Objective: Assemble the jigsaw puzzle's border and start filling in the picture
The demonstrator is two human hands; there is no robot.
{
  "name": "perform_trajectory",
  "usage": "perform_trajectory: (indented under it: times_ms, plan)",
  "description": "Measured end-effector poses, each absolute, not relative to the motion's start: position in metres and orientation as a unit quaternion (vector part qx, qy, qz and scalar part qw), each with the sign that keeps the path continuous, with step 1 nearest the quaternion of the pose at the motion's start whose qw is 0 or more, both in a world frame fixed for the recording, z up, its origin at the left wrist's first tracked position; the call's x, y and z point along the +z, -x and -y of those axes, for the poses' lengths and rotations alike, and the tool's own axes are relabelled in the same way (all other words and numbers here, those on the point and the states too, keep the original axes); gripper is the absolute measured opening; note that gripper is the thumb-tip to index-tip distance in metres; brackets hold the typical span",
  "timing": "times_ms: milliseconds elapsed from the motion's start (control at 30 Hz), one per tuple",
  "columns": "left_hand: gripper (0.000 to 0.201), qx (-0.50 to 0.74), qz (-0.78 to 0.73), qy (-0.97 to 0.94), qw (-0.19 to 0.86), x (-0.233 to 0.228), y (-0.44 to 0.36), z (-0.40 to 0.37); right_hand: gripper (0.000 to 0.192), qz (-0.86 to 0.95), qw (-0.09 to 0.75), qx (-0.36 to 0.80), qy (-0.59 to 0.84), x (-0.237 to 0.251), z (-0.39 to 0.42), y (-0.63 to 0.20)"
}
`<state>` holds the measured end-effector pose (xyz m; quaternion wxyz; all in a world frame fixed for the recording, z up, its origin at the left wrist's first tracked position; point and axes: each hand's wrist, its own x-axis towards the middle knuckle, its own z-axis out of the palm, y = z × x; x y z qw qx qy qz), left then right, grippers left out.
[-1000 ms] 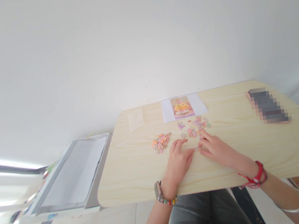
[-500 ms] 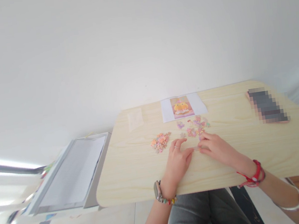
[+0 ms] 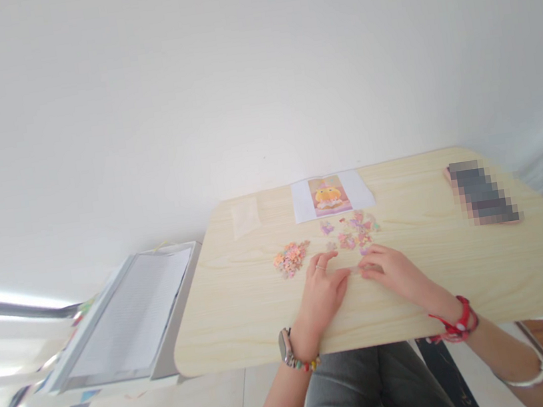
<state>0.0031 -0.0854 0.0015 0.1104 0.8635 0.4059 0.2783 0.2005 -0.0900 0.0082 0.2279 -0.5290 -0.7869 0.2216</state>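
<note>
My left hand (image 3: 322,287) rests on the table with its foremost fingertips closed at a small pale strip of puzzle pieces (image 3: 354,269). Its ringed finger and the one beside it curl apart from them. From the other side, my right hand (image 3: 390,269) pinches the strip's right end, its fingers mostly covering it. Just beyond my right fingertips lie scattered pink, purple and yellow puzzle pieces (image 3: 348,240). A denser heap of orange and pink puzzle pieces (image 3: 290,259) sits left of my left hand.
A paper sheet with a printed yellow character (image 3: 330,196) lies at the table's back, near a clear plastic bag (image 3: 246,218). A blurred-out phone (image 3: 483,192) lies at the right. Left of the wooden table (image 3: 228,324) is a white tray (image 3: 165,360) holding lined paper (image 3: 130,317).
My right hand's index finger has drawn slightly down from the scattered pieces toward the strip. My left hand stays almost in place. The view has shifted slightly.
</note>
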Motion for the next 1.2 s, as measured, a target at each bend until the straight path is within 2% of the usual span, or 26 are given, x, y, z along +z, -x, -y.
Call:
perform_trajectory:
  times_ms: [133,333,733,933,1200]
  plan:
    - [0.021,0.287,-0.409,-0.859,0.110,0.000,-0.002,0.086,0.014,0.765,0.275,0.234,0.533,0.005,0.094,-0.206]
    - [0.017,0.292,-0.414,-0.856,0.099,-0.003,-0.002,0.085,0.017,0.738,0.318,0.196,0.561,0.010,0.091,-0.226]
    - [0.013,0.318,-0.432,-0.839,0.088,-0.004,0.000,0.083,0.020,0.751,0.270,0.143,0.586,0.013,0.051,-0.259]
    - [0.014,0.312,-0.436,-0.839,0.091,-0.004,0.001,0.084,0.020,0.779,0.220,0.137,0.571,0.021,0.032,-0.255]
    - [0.014,0.316,-0.437,-0.838,0.087,-0.003,0.001,0.084,0.019,0.779,0.210,0.141,0.573,0.019,0.024,-0.248]
